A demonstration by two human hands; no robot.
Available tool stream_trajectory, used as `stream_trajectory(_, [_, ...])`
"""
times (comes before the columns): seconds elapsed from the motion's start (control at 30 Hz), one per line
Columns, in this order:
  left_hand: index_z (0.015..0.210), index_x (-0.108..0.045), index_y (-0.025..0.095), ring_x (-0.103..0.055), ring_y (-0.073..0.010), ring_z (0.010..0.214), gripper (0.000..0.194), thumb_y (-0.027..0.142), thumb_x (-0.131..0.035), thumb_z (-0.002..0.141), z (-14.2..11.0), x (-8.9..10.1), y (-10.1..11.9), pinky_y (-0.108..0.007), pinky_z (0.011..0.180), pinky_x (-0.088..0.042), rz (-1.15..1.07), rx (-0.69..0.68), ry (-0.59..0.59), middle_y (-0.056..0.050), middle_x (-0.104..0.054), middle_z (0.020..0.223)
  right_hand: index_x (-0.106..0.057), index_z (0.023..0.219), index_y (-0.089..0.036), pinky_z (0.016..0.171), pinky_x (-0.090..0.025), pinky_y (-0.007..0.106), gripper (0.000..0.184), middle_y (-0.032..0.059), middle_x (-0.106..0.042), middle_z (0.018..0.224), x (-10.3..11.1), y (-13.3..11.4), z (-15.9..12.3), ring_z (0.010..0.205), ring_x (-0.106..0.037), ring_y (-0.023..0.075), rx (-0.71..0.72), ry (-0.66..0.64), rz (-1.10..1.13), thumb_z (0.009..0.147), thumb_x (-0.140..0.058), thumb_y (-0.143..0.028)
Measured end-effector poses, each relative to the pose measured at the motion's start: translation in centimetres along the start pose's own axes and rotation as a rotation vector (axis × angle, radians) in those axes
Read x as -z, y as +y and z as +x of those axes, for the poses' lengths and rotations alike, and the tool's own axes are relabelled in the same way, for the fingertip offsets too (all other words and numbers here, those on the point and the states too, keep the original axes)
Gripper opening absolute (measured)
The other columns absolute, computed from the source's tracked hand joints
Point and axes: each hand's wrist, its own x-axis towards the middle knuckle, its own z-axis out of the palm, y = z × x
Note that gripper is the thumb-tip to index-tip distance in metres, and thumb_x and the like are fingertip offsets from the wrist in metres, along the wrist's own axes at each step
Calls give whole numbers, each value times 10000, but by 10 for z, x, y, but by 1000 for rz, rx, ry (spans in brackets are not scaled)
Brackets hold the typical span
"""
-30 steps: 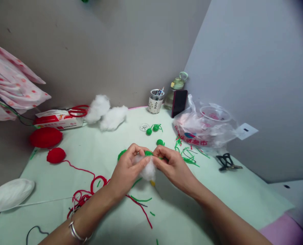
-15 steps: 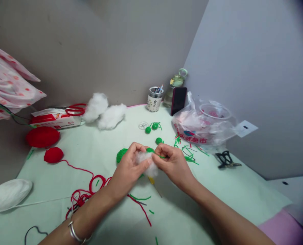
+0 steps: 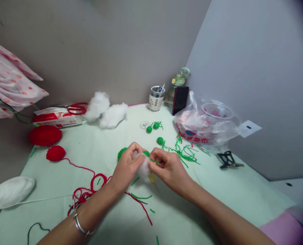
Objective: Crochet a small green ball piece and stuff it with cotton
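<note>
My left hand pinches a tuft of white fibre stuffing along with a small green crocheted piece, which the fingers partly cover. Close beside it, the fingers of my right hand are closed on a green yarn tail leading from that piece. Below the stuffing lies a crochet hook with a yellow handle, its shaft pointing down to the right. A green yarn ball shows behind my left hand, mostly hidden.
Small green crocheted balls and green yarn scraps lie beyond my hands. To the left are red yarn, white yarn, stuffing clumps and red-handled scissors. A plastic bag and black claw clip are right.
Both hands have shifted slightly left over the table with the stuffing and green piece. My right fingertips sit a little lower, and the view has turned slightly.
</note>
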Motion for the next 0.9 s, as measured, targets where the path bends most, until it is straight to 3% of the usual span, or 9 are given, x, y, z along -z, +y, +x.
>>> stream_trajectory(0.1, [889,-516,230,-485,-132,721,233,416,-653,921,-4,-2,4,-263,656,-408,-79,-25,-73,31,-593,875,-404,628,-237,542,-241,274,195,-78,-337,587,4,5,6,570,-297,100,-78,91,22,769,-536,-271])
stream_trajectory(0.2, [883,-528,224,-491,-132,733,280,439,-706,908,-5,-2,5,-257,667,-415,-50,-55,-74,33,-583,866,-400,606,-237,540,-241,276,222,-77,-344,577,11,4,8,571,-303,100,-103,86,55,766,-545,-284])
stream_trajectory(0.33, [838,-504,228,-542,-147,758,270,397,-713,867,-2,0,1,-268,680,-427,-16,-57,-46,12,-641,898,-482,716,-221,572,-279,266,164,-72,-399,638,17,-5,2,611,-357,105,-58,-80,65,865,-533,-269])
stream_trajectory(0.47, [810,-464,247,-573,-179,787,219,317,-671,813,0,-1,-8,-307,740,-459,112,-116,128,5,-650,894,-474,793,-227,568,-264,263,118,-79,-397,675,12,-11,-4,606,-338,100,-41,-195,36,897,-528,-210])
stream_trajectory(0.6, [834,-462,256,-582,-198,832,187,284,-647,832,-2,-5,-11,-328,795,-466,183,-152,179,-3,-652,904,-458,707,-224,558,-263,261,216,-73,-378,631,2,-5,0,592,-330,103,-86,-112,136,893,-550,-286])
stream_trajectory(0.8, [928,-577,226,-615,-206,937,226,440,-646,952,-7,-1,-3,-315,814,-489,15,-113,12,-69,-697,1139,-435,623,-233,536,-255,257,247,-69,-376,590,3,9,9,570,-326,102,-104,133,82,788,-603,-306])
stream_trajectory(0.9, [887,-626,200,-605,-183,880,307,496,-663,962,-4,3,-2,-292,770,-485,-121,-21,-17,-70,-709,1112,-450,623,-234,529,-268,259,251,-68,-404,579,6,12,10,550,-341,101,-113,136,71,807,-597,-321])
